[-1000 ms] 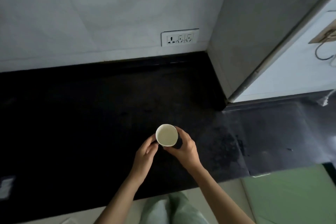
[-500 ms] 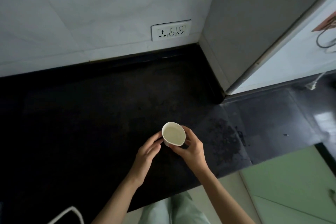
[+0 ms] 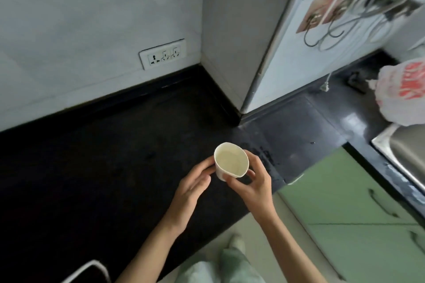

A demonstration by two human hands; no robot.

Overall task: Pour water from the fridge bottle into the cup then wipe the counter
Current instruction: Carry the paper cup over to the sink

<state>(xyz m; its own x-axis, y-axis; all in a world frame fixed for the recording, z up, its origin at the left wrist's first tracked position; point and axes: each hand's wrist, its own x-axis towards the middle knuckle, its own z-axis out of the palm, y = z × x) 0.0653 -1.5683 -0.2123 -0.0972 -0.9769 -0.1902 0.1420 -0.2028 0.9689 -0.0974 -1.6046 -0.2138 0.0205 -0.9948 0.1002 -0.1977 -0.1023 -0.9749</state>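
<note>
— Hands first: what are they doing?
— Right hand [image 3: 253,185] grips the paper cup [image 3: 231,163]; left hand [image 3: 194,187] touches its side with flat fingers, over the black counter [image 3: 103,167].
— Water yet?
— Can't tell. No bottle here. Pouring and wiping look left.

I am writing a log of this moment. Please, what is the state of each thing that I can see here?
Cup: upright, squeezed oval, held over the counter.
Right hand: holds the cup.
Left hand: fingers straight, touching the cup's side.
Bag: lying beside the sink.
Socket: nothing plugged in.
</note>
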